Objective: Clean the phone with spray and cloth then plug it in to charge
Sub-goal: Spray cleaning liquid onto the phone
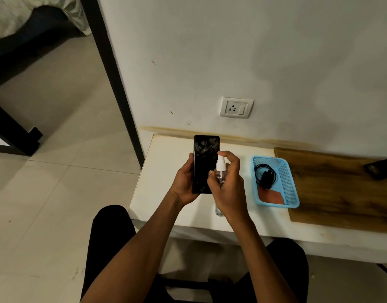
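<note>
Phone (pixel 206 164) upright in my left hand (pixel 183 184), above the near-left part of the white desk (pixel 166 171), long axis running 12 to 6, screen toward me, smudges visible near its top. Left fingers wrapped around its left edge and lower end, firmly closed on it. My right hand (pixel 228 189) is closed around a small clear spray bottle (pixel 220 171) with a white nozzle; one finger rests on the pump head. Nozzle sits just beside the screen's right half and points toward 9, so the glass lies straight ahead of the jet. Spray step in hand, I judge. Blue basket (pixel 292 186) at 3 o'clock of my hands holds the black charger cable (pixel 265 174) and an orange cloth (pixel 272 196). Wall socket (pixel 236 107) lies at 12, well above the desk.
</note>
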